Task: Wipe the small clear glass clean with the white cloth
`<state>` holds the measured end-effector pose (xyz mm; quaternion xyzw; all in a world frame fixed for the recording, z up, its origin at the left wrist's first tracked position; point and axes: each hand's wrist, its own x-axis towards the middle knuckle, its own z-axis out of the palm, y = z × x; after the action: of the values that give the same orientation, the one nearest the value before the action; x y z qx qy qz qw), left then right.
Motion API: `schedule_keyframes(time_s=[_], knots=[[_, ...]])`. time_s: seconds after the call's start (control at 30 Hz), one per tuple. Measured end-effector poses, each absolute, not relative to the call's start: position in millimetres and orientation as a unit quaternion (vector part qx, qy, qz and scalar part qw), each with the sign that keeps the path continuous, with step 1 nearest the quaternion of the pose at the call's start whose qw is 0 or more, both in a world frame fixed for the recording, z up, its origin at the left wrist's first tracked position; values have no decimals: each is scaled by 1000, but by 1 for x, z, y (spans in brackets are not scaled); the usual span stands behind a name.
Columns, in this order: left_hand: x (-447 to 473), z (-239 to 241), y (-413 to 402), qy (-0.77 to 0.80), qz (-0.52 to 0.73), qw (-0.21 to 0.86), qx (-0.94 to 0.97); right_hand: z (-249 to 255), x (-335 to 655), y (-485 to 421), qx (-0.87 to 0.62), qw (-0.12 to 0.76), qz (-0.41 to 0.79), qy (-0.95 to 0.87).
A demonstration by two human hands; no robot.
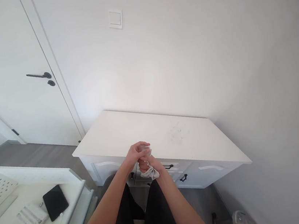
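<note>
My hands meet just over the front edge of a white cabinet (124, 130). My left hand (135, 153) curls its fingers round a small clear, shiny object (146, 149), whose exact kind I cannot make out. Directly below, my right hand (148, 161) is closed round a crumpled white cloth (151, 173), which hangs out under the fist. The two hands touch or nearly touch. On the cabinet top, right of my hands, there is a patch of bluish-white smudges (178, 132).
To the left stands a white desk (35, 191) with a black tablet (55, 202), a white box (32, 216) and cables. The cabinet front has dark handles (184, 177). A white door (9, 71) is at far left. A pale appliance (243, 221) stands at lower right.
</note>
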<state>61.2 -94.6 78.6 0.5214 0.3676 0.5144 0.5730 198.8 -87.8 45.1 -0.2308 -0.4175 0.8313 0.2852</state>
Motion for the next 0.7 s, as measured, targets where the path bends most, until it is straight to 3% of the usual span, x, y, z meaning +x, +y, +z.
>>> schedule_keyframes(time_s=[0.1, 0.17, 0.33, 0.4, 0.47, 0.53, 0.63, 0.7], knots=[[56, 92, -99, 398, 471, 590, 522, 56, 192, -103, -231, 266, 818, -454], [55, 97, -104, 407, 472, 576, 529, 66, 188, -111, -300, 288, 746, -521], [72, 109, -122, 505, 611, 387, 471, 87, 171, -132, -589, 375, 280, -658], [78, 113, -128, 511, 643, 356, 446, 93, 166, -138, -630, 362, 203, -656], [77, 118, -131, 490, 652, 380, 436, 99, 165, -142, -620, 371, 248, -645], [70, 122, -132, 457, 642, 438, 433, 105, 169, -141, -546, 383, 398, -631], [57, 128, -133, 400, 599, 524, 454, 111, 180, -137, -361, 303, 664, -581], [55, 129, -133, 388, 584, 538, 468, 110, 183, -135, -321, 268, 708, -569]])
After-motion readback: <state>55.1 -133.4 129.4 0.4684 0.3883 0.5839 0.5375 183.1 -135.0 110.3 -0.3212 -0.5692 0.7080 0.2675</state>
